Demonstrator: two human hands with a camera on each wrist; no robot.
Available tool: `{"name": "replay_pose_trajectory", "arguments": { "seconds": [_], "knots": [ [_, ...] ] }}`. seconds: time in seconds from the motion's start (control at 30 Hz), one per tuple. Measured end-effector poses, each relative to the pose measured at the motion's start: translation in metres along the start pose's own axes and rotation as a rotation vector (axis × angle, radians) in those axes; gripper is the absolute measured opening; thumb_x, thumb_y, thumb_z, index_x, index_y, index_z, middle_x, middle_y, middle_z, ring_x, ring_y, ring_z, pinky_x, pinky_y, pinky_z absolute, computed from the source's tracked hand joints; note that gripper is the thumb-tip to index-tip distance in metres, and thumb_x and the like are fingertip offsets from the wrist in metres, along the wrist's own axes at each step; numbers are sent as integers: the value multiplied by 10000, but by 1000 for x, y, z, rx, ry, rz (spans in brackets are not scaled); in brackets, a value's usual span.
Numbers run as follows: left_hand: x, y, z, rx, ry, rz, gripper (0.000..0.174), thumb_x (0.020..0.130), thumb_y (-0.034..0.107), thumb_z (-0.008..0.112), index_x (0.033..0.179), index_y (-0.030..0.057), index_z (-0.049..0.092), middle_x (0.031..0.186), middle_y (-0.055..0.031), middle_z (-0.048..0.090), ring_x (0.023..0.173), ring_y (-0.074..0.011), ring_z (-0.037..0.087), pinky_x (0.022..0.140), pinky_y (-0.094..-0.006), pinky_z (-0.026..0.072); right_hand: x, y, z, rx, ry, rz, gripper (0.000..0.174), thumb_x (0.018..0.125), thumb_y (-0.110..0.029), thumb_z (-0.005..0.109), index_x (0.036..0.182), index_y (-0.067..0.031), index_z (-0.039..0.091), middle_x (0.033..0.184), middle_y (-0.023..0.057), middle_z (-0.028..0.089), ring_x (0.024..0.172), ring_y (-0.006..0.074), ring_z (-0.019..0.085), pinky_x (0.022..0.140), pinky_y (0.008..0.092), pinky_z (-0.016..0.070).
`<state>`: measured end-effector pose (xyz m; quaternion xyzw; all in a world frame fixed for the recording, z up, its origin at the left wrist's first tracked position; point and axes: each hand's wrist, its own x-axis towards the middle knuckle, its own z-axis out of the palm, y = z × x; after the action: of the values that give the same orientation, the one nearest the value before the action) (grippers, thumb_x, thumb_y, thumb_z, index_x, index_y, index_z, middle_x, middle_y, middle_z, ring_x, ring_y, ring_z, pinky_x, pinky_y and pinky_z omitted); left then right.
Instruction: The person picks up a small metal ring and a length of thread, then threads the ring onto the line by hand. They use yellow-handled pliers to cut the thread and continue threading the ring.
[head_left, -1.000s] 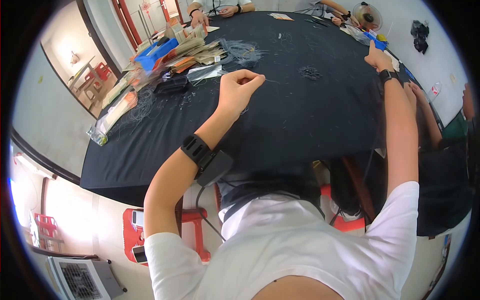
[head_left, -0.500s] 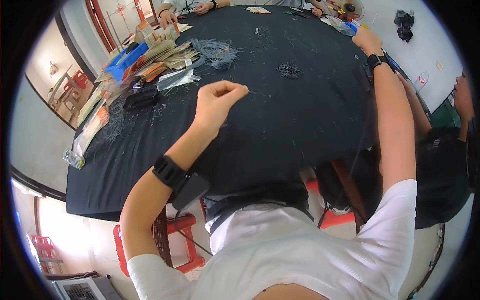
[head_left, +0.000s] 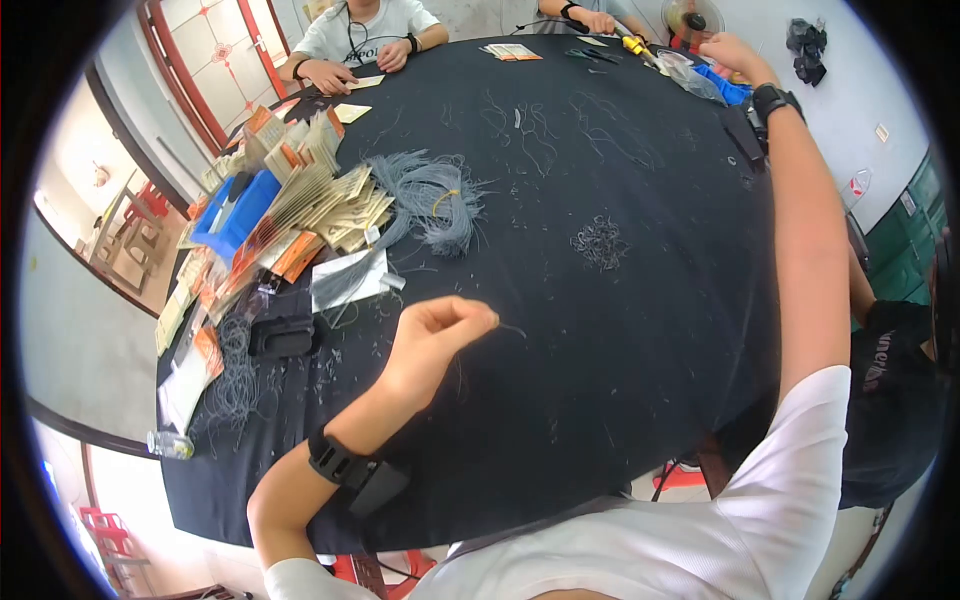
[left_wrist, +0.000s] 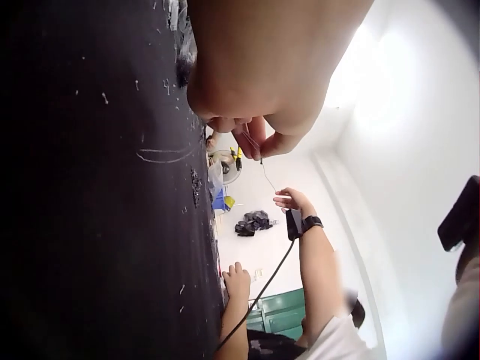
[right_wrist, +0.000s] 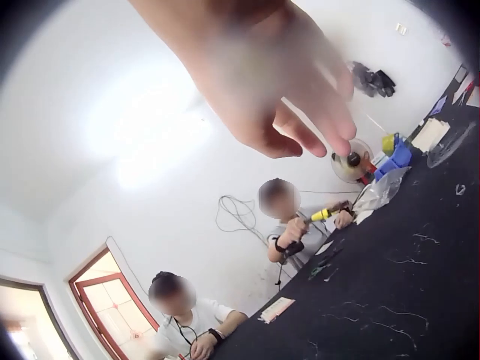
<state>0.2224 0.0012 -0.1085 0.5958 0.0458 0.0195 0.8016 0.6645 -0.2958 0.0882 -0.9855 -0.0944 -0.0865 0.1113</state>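
Observation:
My left hand (head_left: 428, 345) is over the near middle of the black-covered table, pinching a thin grey strand (head_left: 514, 330) between thumb and fingertips. Its loose end curves out past the fingers. In the left wrist view the strand (left_wrist: 269, 178) runs from the pinch toward my other hand. My right hand (head_left: 738, 56) reaches far out on a stretched arm, above the table's far right side. The right wrist view shows its fingers (right_wrist: 307, 139) loosely spread and somewhat blurred, with nothing seen in them. A heap of short dark strands (head_left: 600, 243) lies between the hands.
At left lie a bundle of grey strands (head_left: 435, 200), stacked cards (head_left: 345, 205), a blue bin (head_left: 235, 215), a black tray (head_left: 283, 338) and a small clear bottle (head_left: 170, 445). Two people sit across the table, one holding a yellow tool (right_wrist: 321, 214). Another person (head_left: 895, 400) sits at right.
The head view has shifted, showing more of the table. My left hand keeps its pinch on the strand. My right arm stays stretched out, its hand now higher in the view with the fingers bent down.

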Motion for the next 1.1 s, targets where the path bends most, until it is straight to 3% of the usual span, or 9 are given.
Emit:
{"name": "replay_pose_trajectory", "arguments": {
  "seconds": [0.13,0.27,0.37,0.57,0.67,0.83,0.93,0.97,1.1],
  "knots": [
    [4,-3,-8,-43,-23,-58,44,796,19,600,754,8,604,867,-82,597,779,-112,518,685,-231,389,11,-32,68,215,27,-120,646,715,-575,549,1164,-113,501,1017,94,589,872,207,562,667,374,447],
    [4,-5,-13,-86,-38,-96,50,789,-5,591,739,3,596,852,-99,589,790,-131,528,706,-247,398,67,-36,136,-22,71,-248,696,730,-520,566,1051,97,546,1069,293,559,984,350,572,800,389,446],
    [2,-1,-12,-94,-42,-100,48,775,-16,597,733,9,594,847,-103,587,780,-138,536,715,-255,413,82,-25,187,-72,142,-124,627,728,-493,567,937,98,595,976,290,592,948,380,578,792,397,443],
    [0,1,-10,-87,-26,-122,42,760,-13,607,730,13,594,836,-104,582,759,-136,538,702,-255,423,40,-40,216,-41,39,-3,547,700,-450,604,924,48,631,709,158,626,596,235,611,551,325,461],
    [1,-5,-18,-122,-76,-95,38,788,-40,600,774,-12,621,887,-103,602,788,-117,551,683,-229,436,40,-40,225,-115,-35,72,500,671,-434,608,1057,-116,636,1016,115,640,950,259,612,783,378,462],
    [2,-1,-14,-90,-14,-128,41,762,-14,600,729,9,592,831,-102,580,751,-130,536,695,-248,423,37,-48,216,-112,-154,112,443,722,-370,554,1036,-67,627,996,136,639,942,255,614,780,362,457],
    [2,-1,-14,-90,-16,-124,46,765,-16,597,727,9,590,835,-104,581,756,-132,537,698,-250,423,63,-30,219,-21,-187,33,427,735,-367,539,1000,-46,631,926,148,642,877,251,622,722,354,450],
    [2,-1,-13,-95,-18,-121,48,766,-16,596,726,9,590,836,-105,581,759,-134,538,701,-251,424,77,-19,229,38,-7,-53,470,730,-392,553,890,46,610,709,137,600,557,218,551,487,331,379],
    [2,-6,-16,-93,-45,-61,36,790,-13,601,755,-7,602,873,-92,596,783,-113,547,711,-229,432,63,-17,194,572,25,-130,352,784,-400,531,748,-51,566,568,11,485,458,108,423,401,292,271]
  ]
}}
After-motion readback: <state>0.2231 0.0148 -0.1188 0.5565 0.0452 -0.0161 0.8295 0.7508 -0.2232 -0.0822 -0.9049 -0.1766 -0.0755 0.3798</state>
